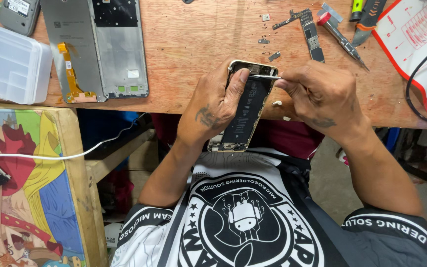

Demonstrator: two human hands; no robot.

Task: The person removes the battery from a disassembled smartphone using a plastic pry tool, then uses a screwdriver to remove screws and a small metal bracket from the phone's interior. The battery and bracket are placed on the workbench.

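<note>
While the left hand [213,106] grips an opened phone [245,106] at the worktop [198,39] edge,
the right hand [322,94] pinches thin tweezers [265,76] over the phone's top end.

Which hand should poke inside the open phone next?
The right hand. It already pinches thin metal tweezers with the tip over the open phone. The left hand is wrapped around the phone, steadying it.
</note>
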